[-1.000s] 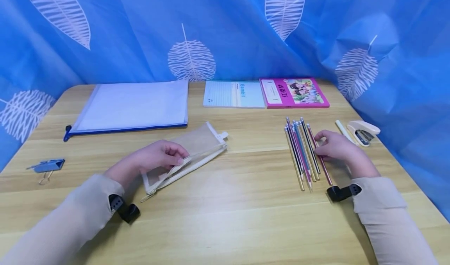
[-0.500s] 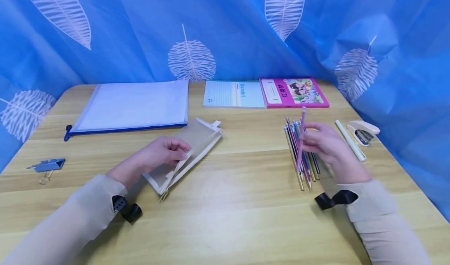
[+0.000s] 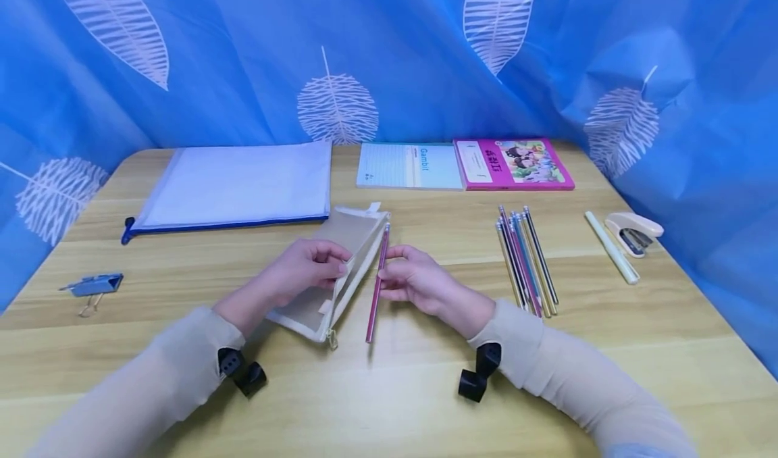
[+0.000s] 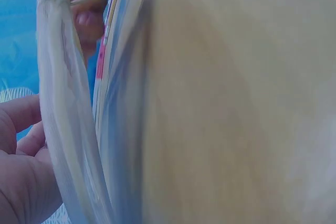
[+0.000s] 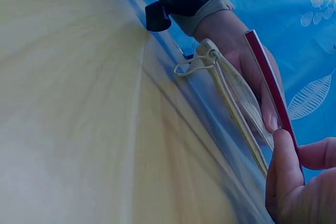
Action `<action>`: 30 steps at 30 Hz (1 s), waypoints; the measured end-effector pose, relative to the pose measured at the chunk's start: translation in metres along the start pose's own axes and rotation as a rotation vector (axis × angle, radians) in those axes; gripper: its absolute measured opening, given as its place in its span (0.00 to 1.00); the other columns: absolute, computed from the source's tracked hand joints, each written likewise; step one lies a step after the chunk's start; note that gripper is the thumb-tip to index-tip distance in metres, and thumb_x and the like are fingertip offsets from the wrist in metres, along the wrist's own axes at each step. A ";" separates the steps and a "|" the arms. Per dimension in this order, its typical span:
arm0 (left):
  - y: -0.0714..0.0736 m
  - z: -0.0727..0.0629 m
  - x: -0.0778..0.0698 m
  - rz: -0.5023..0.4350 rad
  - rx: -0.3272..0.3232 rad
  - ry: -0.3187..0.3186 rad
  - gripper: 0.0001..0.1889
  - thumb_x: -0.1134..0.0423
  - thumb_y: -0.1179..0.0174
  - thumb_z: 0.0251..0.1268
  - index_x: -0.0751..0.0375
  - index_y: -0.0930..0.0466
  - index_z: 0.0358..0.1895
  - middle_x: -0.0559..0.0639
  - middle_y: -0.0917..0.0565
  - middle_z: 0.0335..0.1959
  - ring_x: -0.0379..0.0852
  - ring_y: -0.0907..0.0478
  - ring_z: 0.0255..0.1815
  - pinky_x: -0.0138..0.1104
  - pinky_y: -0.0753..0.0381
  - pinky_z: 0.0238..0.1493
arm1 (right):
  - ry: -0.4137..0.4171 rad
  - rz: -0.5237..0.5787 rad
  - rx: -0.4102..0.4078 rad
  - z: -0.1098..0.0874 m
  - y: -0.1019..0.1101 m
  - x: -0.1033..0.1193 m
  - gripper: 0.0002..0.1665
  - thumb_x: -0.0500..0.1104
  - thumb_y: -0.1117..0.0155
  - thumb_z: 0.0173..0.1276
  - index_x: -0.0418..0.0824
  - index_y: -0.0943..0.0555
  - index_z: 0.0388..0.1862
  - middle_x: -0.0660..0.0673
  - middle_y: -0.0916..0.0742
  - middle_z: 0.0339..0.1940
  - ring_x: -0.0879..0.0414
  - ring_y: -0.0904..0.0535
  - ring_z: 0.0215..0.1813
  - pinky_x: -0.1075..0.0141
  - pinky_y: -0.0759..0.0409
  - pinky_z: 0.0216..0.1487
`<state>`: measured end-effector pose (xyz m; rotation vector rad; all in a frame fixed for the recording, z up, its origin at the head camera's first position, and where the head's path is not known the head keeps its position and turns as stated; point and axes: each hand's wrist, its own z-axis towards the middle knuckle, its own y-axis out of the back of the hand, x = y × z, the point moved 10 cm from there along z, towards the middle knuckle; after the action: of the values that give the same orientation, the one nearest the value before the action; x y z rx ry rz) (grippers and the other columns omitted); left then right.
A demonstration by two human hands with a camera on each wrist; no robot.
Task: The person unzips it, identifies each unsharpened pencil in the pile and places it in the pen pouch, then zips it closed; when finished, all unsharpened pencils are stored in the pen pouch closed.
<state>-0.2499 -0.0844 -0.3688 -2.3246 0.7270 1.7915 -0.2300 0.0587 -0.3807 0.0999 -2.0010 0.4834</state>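
My left hand pinches the upper edge of a see-through zip pencil case, whose zipped side gapes a little. Between thumb and fingers of my right hand is a dark red pencil, held just to the right of the case's opening. The right wrist view shows that pencil pinched at the fingertips, with the case's zip edge beyond it. In the left wrist view the pale zip edge runs past my left fingers. Farther right, several pencils lie in a loose bundle on the table.
A white zip folder lies at the back left, a notebook and a pink book at the back. Right of the pencils are a pale green stick-shaped item and a stapler. A blue binder clip lies at the left.
My right hand has picked the red pencil up from beside the bundle and carried it left to the pencil case. The left hand has turned the case and spread its opening wider.
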 end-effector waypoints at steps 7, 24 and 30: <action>-0.004 0.001 0.000 0.018 -0.018 0.007 0.16 0.73 0.43 0.59 0.72 0.25 0.51 0.50 0.22 0.32 0.40 0.25 0.32 0.32 0.20 0.36 | -0.005 -0.015 0.001 0.000 -0.006 -0.001 0.25 0.26 0.48 0.57 0.33 0.37 0.54 0.44 0.22 0.27 0.57 0.23 0.28 0.70 0.18 0.30; -0.032 0.006 -0.008 -0.075 0.046 -0.027 0.14 0.74 0.44 0.60 0.76 0.26 0.49 0.48 0.21 0.30 0.38 0.24 0.31 0.31 0.20 0.36 | 0.031 0.039 -0.149 0.021 0.003 -0.005 0.29 0.23 0.48 0.58 0.28 0.40 0.60 0.40 0.21 0.32 0.56 0.21 0.27 0.65 0.17 0.35; -0.029 0.007 -0.007 -0.106 0.022 -0.017 0.14 0.75 0.45 0.60 0.77 0.26 0.49 0.49 0.21 0.31 0.38 0.23 0.32 0.30 0.20 0.37 | 0.035 0.030 -0.177 0.022 0.004 -0.007 0.29 0.25 0.45 0.59 0.31 0.40 0.59 0.41 0.22 0.35 0.57 0.21 0.28 0.66 0.17 0.37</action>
<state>-0.2443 -0.0541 -0.3696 -2.2852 0.6060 1.7472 -0.2463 0.0535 -0.3970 -0.0481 -2.0039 0.3232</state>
